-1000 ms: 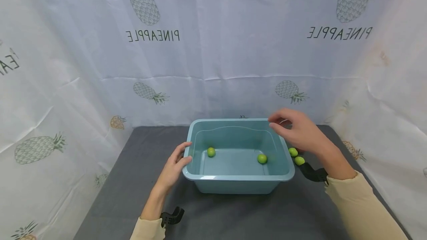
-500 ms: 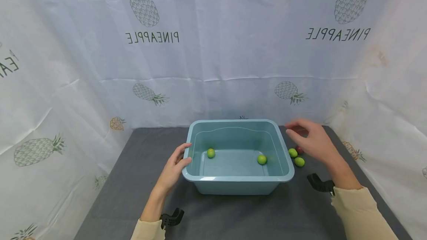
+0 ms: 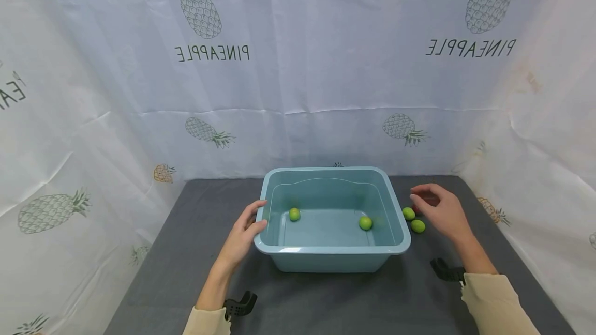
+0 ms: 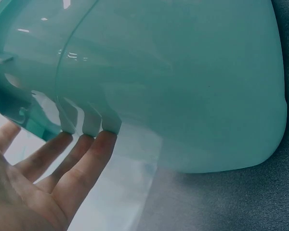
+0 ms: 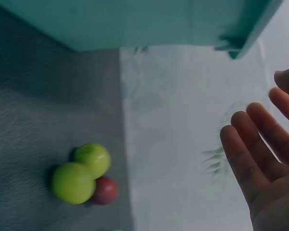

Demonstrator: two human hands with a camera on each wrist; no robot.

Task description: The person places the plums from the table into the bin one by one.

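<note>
The head view is bright and rather even, with a small glare on the near rim of the tub (image 3: pixel 332 249). Both wrist views are dimmer, bluish-green and slightly soft.

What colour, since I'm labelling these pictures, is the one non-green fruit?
Dark red: the fruit shows best in the right wrist view.

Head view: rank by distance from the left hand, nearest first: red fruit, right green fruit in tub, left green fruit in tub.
From the left hand:
1. Left green fruit: inside the tub, left side.
2. Right green fruit: inside, right side.
3. Red fruit: outside, right of the tub, partly hidden by the right hand.
</note>
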